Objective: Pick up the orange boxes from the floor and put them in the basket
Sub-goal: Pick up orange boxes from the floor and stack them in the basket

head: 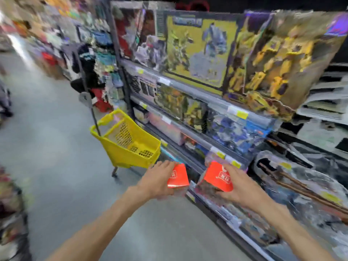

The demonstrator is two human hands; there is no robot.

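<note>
1. Looking down a shop aisle from head height, two bare forearms are seen stretched forward, each hand carrying one orange box.
2. The left hand [160, 178] is wrapped around the left side of an orange box [178, 176]; its fingers are curled over the top edge and clamped on the box.
3. The right hand [240, 187] is closed on a second orange box [218, 177], with the fingers laid across its right side and the thumb tucked under its lower edge.
4. Both boxes are held in the air, side by side with a narrow gap between them, tilted, with white markings on their faces.
5. A yellow basket [120, 151] on wheels is parked just beyond and to the left of the left hand, its open top facing up and its near rim close to the left box. A dark upright handle [84, 83] rises from its far side.
6. Shelves [197, 142] packed with toy boxes [199, 49] run along the right side; their front edges lie just beside both held boxes.
7. A broad stretch of grey floor [47, 140] is left open to the left of the basket and the arms, bounded far left by blurred goods.
8. Much of the view is smeared by blur, so fine detail cannot be made out.
</note>
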